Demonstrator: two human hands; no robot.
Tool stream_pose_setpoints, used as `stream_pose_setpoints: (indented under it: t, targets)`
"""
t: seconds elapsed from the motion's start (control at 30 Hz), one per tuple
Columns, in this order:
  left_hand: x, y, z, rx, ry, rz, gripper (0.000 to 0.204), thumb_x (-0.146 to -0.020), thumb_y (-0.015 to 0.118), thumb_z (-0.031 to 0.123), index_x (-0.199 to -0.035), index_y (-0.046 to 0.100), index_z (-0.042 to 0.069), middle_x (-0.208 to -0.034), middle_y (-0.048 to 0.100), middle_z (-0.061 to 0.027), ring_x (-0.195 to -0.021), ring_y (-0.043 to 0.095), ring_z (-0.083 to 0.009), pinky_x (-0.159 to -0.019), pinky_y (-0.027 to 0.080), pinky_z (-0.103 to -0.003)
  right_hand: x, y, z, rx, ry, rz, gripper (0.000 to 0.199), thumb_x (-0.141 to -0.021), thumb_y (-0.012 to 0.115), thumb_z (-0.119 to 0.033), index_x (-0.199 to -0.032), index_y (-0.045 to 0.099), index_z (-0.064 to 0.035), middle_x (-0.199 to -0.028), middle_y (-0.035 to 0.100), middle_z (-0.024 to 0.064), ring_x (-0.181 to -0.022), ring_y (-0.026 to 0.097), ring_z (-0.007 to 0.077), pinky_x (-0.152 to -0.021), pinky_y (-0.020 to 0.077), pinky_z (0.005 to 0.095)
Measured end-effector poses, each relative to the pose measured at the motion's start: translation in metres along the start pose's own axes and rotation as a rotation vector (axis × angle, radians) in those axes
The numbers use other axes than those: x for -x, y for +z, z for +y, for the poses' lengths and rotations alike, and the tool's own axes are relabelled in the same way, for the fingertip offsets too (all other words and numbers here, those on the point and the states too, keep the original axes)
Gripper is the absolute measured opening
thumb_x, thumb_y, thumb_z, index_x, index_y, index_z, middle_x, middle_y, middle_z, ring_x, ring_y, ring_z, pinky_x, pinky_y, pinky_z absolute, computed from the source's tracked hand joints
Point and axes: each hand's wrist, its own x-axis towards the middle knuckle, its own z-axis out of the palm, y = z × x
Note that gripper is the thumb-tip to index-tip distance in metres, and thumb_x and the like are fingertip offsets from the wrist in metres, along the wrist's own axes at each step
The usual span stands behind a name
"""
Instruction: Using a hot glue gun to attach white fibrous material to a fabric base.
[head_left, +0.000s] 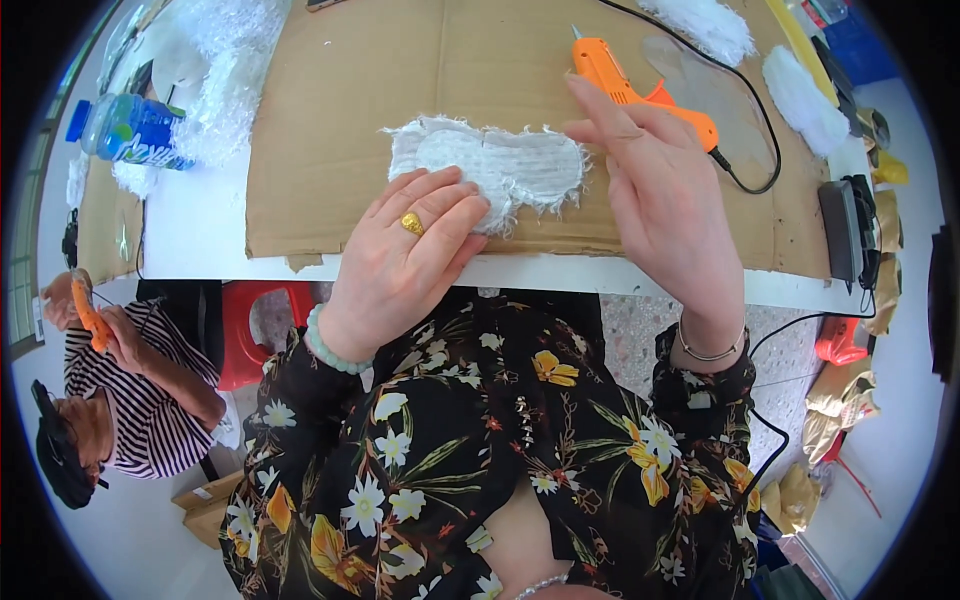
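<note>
A white, ribbed piece of fuzzy fabric (540, 165) with frayed edges lies on the brown cardboard near the table's front edge. My left hand (415, 240) rests flat on its left half, fingers stretched out and covering part of it. Just past the fabric's right end is my right hand (665, 185), fingers extended and apart, with nothing visible in them. Behind those fingers an orange glue gun (610, 75) lies on its side, its nozzle pointing to the far left. My right hand overlaps part of the glue gun in the picture; whether they touch I cannot tell.
Cardboard (350, 120) covers most of the white table. A black cord (765, 130) loops at the right. White fluffy pieces (805, 100) lie far right, more fluff (235, 80) at left beside a blue-labelled bottle (130, 130). A co-worker (145, 390) holds another orange glue gun (88, 310).
</note>
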Motion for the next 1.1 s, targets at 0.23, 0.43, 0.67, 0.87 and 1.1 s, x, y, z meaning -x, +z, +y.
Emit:
stream_pose_setpoints:
  t: [0.23, 0.43, 0.67, 0.87, 1.1]
  targets:
    - [0.002, -0.001, -0.001, -0.001, -0.014, 0.017, 0.033, -0.075, 0.072, 0.006, -0.106, 0.059, 0.005, -0.103, 0.064, -0.0086, -0.104, 0.061, -0.0294, -0.092, 0.048, -0.044, 0.007, 0.004, 0.002, 0.096, 0.066, -0.075, 0.060, -0.079, 0.051, 0.006, -0.138, 0.047, -0.0048, -0.094, 0.070, 0.0031, -0.095, 0.058, 0.0229, -0.085, 0.0433, 0.0361]
    - [0.001, -0.003, 0.000, -0.023, -0.014, 0.010, 0.035, -0.074, 0.074, 0.003, -0.106, 0.060, 0.001, -0.104, 0.066, -0.0122, -0.102, 0.063, -0.0326, -0.090, 0.050, -0.046, 0.009, 0.005, 0.000, 0.221, 0.024, -0.165, 0.065, -0.075, 0.053, 0.006, -0.139, 0.045, -0.0055, -0.093, 0.069, 0.0020, -0.096, 0.058, 0.0222, -0.088, 0.0407, 0.0385]
    - [0.004, -0.003, -0.001, -0.039, -0.018, 0.024, 0.037, -0.075, 0.072, 0.007, -0.108, 0.058, 0.005, -0.103, 0.063, -0.0080, -0.103, 0.061, -0.0292, -0.092, 0.048, -0.044, 0.010, 0.006, -0.002, 0.321, -0.044, -0.182, 0.071, -0.072, 0.053, 0.007, -0.140, 0.044, -0.0084, -0.095, 0.068, 0.0028, -0.100, 0.058, 0.0222, -0.094, 0.0390, 0.0404]
    - [0.006, -0.002, -0.003, -0.046, -0.019, 0.025, 0.036, -0.075, 0.073, 0.007, -0.108, 0.058, 0.005, -0.102, 0.063, -0.0077, -0.102, 0.062, -0.0291, -0.091, 0.049, -0.044, 0.011, 0.008, -0.001, 0.330, -0.045, -0.175, 0.071, -0.071, 0.052, 0.008, -0.140, 0.044, -0.0085, -0.096, 0.068, 0.0027, -0.100, 0.058, 0.0228, -0.097, 0.0385, 0.0413]
    - [0.007, -0.002, -0.003, -0.065, -0.026, 0.044, 0.033, -0.076, 0.072, 0.008, -0.106, 0.060, 0.005, -0.102, 0.064, -0.0072, -0.102, 0.062, -0.0286, -0.091, 0.049, -0.043, 0.009, 0.007, -0.002, 0.321, -0.040, -0.199, 0.071, -0.071, 0.052, 0.008, -0.140, 0.044, -0.0085, -0.097, 0.068, 0.0031, -0.101, 0.058, 0.0230, -0.098, 0.0382, 0.0422]
